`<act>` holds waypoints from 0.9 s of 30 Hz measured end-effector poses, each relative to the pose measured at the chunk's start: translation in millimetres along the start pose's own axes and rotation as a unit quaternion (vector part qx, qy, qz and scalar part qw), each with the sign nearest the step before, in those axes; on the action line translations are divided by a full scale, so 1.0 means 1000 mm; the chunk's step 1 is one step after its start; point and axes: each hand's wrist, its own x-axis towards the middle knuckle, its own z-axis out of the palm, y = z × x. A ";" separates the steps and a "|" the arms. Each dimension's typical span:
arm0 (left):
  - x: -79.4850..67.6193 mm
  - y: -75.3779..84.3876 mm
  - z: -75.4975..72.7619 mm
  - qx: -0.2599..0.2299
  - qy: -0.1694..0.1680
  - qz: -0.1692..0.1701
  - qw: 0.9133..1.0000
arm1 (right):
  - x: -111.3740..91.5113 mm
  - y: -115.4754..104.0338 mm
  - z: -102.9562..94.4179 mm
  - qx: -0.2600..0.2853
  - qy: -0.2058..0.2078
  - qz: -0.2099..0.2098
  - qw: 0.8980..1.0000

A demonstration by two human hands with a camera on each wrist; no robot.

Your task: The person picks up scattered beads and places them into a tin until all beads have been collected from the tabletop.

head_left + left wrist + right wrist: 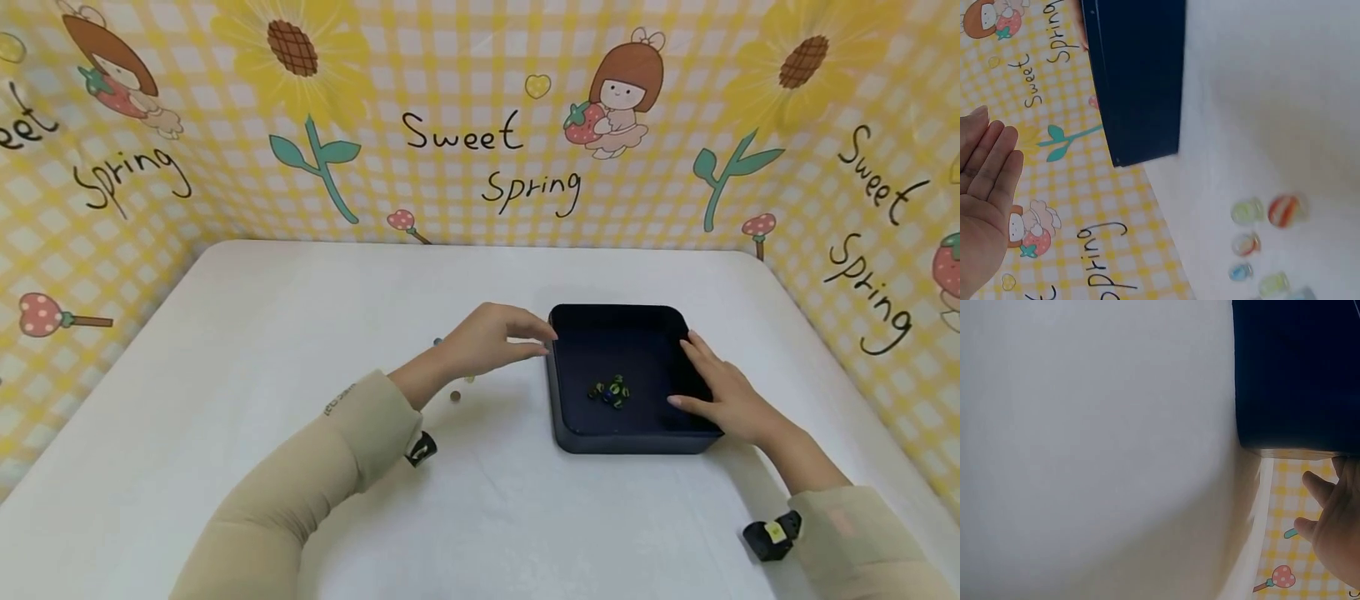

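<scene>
A dark navy square box [630, 442] stands on the white table, with several green-yellow glass marbles [617, 390] clustered on its floor. My left hand [491, 340] hovers by the box's left rim, thumb and fingers apart; in the left wrist view its palm is bare and the fingers nearly straight. On the box's right rim rests my right hand [726, 398], fingers spread, thumb reaching over the inside. More marbles lie on the table by my left forearm, partly hidden by it in the head view; the left wrist view shows an orange-and-white swirled marble [1285, 211] and a blue marble [1240, 272].
The white table [315, 292] is bordered at the back and sides by a yellow checked cloth [465, 75] with printed flowers and figures. Small black devices sit at both wrists, the right wrist device [771, 537] beside the sleeve.
</scene>
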 end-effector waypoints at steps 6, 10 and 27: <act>-0.011 -0.013 -0.013 0.004 0.016 -0.013 1.000 | 0.000 0.001 0.001 -0.001 0.002 0.000 1.000; -0.018 -0.020 -0.021 0.007 0.031 -0.038 0.999 | 0.000 0.002 0.002 0.000 0.004 -0.002 1.000; -0.034 -0.060 -0.043 0.013 0.077 -0.123 0.989 | 0.000 0.003 0.002 -0.003 0.004 0.000 1.000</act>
